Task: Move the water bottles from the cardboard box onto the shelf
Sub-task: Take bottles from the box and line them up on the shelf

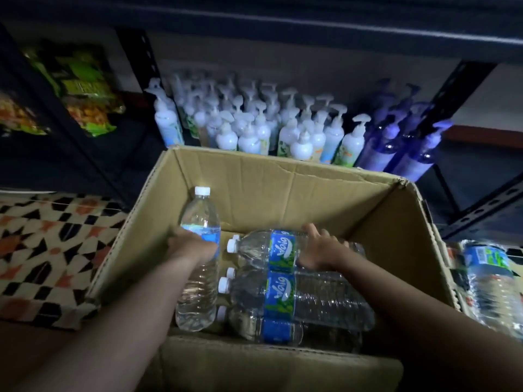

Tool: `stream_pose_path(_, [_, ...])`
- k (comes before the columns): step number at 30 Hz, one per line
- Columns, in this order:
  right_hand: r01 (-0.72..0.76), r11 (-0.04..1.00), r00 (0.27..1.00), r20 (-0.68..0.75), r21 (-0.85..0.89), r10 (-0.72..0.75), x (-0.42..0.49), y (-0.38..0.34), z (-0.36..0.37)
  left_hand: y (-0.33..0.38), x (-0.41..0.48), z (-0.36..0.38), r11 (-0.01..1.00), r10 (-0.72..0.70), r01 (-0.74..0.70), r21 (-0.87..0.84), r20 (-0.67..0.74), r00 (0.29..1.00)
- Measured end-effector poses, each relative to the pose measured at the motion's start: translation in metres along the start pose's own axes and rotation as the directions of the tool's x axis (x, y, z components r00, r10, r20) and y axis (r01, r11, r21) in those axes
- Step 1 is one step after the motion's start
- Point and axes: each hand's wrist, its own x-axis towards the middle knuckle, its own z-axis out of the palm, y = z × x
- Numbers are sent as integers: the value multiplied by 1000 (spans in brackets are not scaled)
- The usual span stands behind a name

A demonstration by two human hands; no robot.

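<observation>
Nearest me, both forearms reach into the open brown cardboard box (283,190). My left hand (192,246) has its grip wrapped around the label band of an upright clear plastic water bottle with a white cap (199,261), standing against the box wall at about nine o'clock. My right hand (321,250) lies on the top clear bottle with a blue and green label (271,250), fingers curled over its body; I judge that grip closed on it, though the far fingers are hidden.

Below it at least three more lying bottles (297,301) are stacked, caps pointing to nine o'clock. To do this well I would lift the top one straight up so the stack beneath does not roll, and hold the left bottle firmly at its ribbed waist, since thin plastic gives.

At three o'clock, outside the box, a shrink-wrapped bottle pack (492,284) rests. At nine o'clock lies patterned black, orange and cream floor tile (42,244). Farther, at twelve o'clock, the dark metal shelf (467,171) carries white pump bottles (254,123) and purple pump bottles (404,142); the room is dim.
</observation>
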Motion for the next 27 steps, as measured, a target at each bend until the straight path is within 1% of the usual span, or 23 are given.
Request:
stream_pose_path(2, [22, 998, 1000, -7, -53, -22, -5, 3, 3, -7, 2, 3, 997, -38, 42, -65, 53, 998])
stream_pose_path(4, [45, 989, 999, -4, -138, -46, -8, 7, 5, -12, 10, 6, 989, -48, 60, -132, 92, 995])
stream_pose_path(6, [83, 972, 996, 0, -219, -85, -8, 12, 6, -14, 3, 4, 979, -70, 88, -185, 106, 992])
stream_pose_path(8, [114, 958, 993, 5, -265, -117, -6, 19, 6, -15, -2, 3, 969, -68, 92, -228, 114, 991])
stream_pose_path(10, [124, 948, 992, 9, -293, -127, -1, 25, 6, -19, 0, 7, 964, -54, 95, -250, 168, 984])
stream_pose_path(12, [128, 936, 991, 8, -329, -133, 8, 26, 4, -21, 5, 10, 968, -48, 94, -231, 195, 980])
stream_pose_path(14, [154, 929, 988, 40, -338, -149, 14, 20, 2, -24, 8, 12, 973, -56, 93, -211, 174, 983])
stream_pose_path(16, [187, 932, 981, 110, -310, -160, 22, 15, 1, -28, 9, 14, 980, -46, 65, -188, 106, 993])
stream_pose_path(18, [213, 932, 969, 187, -293, -163, 33, 11, -1, -33, 8, 17, 979, -25, 33, -203, 40, 999])
stream_pose_path(21, [246, 934, 950, 258, -260, -178, 45, 6, -8, -40, 19, 21, 975, 23, -12, -222, 43, 999])
stream_pose_path(24, [269, 925, 949, 235, -268, -208, 47, 4, -13, -48, 48, 33, 981, -4, 11, -192, 39, 999])
stream_pose_path(27, [266, 905, 961, 165, -331, -222, 44, 5, -4, -40, 33, 24, 991, 8, -7, -132, 10, 1000])
